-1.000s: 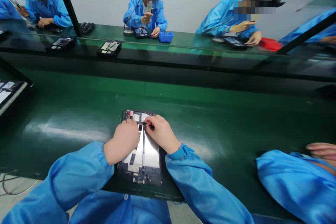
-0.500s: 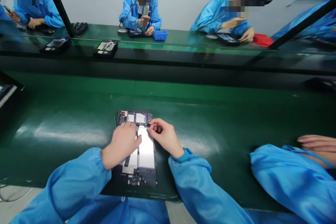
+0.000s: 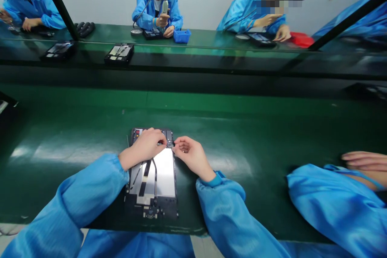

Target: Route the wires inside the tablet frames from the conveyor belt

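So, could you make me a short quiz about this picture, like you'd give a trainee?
1. Which of the wearer's own hands covers more of the open device, left or right?
2. True or false: in the picture, the blue tray is left of the red tray.
3. What colour are the wearer's sleeves? A) white B) blue C) green

Key:
1. The left hand.
2. True.
3. B.
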The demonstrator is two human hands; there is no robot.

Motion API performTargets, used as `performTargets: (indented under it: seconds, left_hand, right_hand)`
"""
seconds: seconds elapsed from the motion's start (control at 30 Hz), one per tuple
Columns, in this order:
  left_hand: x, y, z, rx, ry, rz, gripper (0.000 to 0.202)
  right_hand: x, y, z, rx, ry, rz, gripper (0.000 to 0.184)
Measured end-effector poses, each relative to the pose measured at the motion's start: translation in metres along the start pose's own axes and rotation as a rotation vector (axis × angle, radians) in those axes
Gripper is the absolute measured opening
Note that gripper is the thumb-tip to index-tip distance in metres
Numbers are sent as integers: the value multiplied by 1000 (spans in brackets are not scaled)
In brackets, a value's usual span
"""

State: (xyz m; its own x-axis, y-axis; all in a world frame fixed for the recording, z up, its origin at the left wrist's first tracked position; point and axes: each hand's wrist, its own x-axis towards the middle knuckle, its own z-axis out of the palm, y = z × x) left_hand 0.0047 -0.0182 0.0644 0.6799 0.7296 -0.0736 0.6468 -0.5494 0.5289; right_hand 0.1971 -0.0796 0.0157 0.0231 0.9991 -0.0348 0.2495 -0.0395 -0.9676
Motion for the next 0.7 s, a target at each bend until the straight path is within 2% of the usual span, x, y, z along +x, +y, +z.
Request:
performTargets:
  seconds: [0.4, 0.6, 0.7]
  left_hand:
    - [11, 1, -5, -3, -47, -41, 15]
    - [12, 11, -6, 156, -74, -75, 19]
    - [11, 16, -8, 233, -68, -30, 18]
  right_hand:
    - [1, 2, -5, 6, -16, 19, 17]
    - [1, 2, -6, 31, -16, 26, 18]
    - [3, -1, -4, 89, 2, 24, 20]
